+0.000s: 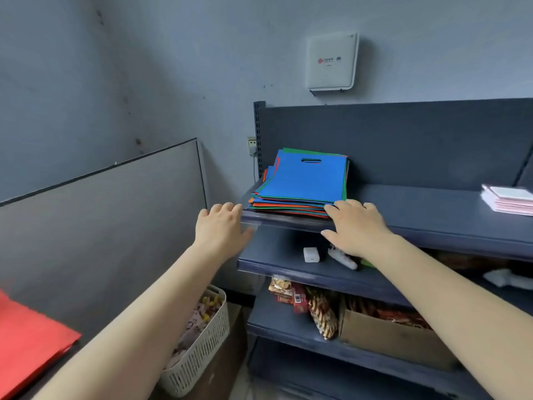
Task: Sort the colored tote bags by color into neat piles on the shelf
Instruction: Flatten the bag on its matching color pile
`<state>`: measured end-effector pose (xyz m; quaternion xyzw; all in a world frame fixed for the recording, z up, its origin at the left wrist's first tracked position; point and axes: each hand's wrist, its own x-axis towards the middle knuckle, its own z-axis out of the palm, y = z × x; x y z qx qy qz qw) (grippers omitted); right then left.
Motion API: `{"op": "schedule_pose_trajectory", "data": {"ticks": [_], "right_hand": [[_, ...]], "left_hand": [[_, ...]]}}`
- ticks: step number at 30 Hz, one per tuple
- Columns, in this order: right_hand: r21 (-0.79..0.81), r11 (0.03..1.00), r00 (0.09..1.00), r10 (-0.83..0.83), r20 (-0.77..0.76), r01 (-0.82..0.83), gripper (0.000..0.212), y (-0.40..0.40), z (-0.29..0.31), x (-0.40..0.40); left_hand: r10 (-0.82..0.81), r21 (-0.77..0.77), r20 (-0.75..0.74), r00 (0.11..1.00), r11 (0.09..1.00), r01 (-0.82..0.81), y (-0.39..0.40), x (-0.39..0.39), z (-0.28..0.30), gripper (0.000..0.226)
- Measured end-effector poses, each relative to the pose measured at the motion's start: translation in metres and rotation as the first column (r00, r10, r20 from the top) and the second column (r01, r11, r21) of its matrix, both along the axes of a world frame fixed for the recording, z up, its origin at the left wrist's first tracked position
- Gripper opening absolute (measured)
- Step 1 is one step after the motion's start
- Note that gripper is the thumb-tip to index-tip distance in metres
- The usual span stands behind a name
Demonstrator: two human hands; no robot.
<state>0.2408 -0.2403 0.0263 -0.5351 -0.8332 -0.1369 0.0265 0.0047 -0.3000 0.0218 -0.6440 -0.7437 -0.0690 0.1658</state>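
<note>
Mixed bag stack [301,183] on shelf [432,209]. Left hand [220,226] open, empty, beside stack; right hand [356,226] open, fingertips at its corner. Best: lift top blue bag alone.

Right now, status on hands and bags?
Left hand open, at shelf edge. Right hand open, touching mixed bag stack. Unsorted. Nothing blocking.

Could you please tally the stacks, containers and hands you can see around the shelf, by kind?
Mixed stack of tote bags: 1
Pink-and-white stack: 1
White basket: 1
Cardboard box: 1
Hands: 2, the left hand and the right hand
Total: 6
</note>
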Motion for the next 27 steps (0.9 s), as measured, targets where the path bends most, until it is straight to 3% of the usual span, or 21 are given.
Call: {"op": "schedule_pose_trajectory", "data": {"ticks": [11, 17, 21, 27], "right_hand": [[-0.086, 0.974, 0.978, -0.209, -0.010, 0.207, 0.052, 0.117, -0.017, 0.000], [-0.204, 0.936, 0.927, -0.326, -0.184, 0.288, 0.050, 0.182, -0.040, -0.005], [-0.300, 0.893, 0.833, -0.430, -0.347, 0.336, 0.050, 0.215, -0.055, -0.008], [-0.359, 0.827, 0.593, -0.561, -0.578, 0.433, 0.044, 0.248, -0.064, -0.005]], "left_hand": [[-0.185, -0.101, 0.039, 0.982, 0.977, 0.188, 0.169, -0.002, -0.027, 0.051], [-0.212, -0.143, 0.079, 0.974, 0.965, 0.221, 0.243, -0.012, -0.052, 0.048], [-0.240, -0.129, 0.142, 0.960, 0.957, 0.258, 0.278, -0.016, -0.066, 0.052], [-0.338, -0.090, 0.226, 0.914, 0.927, 0.365, 0.300, -0.018, -0.078, 0.057]]}}
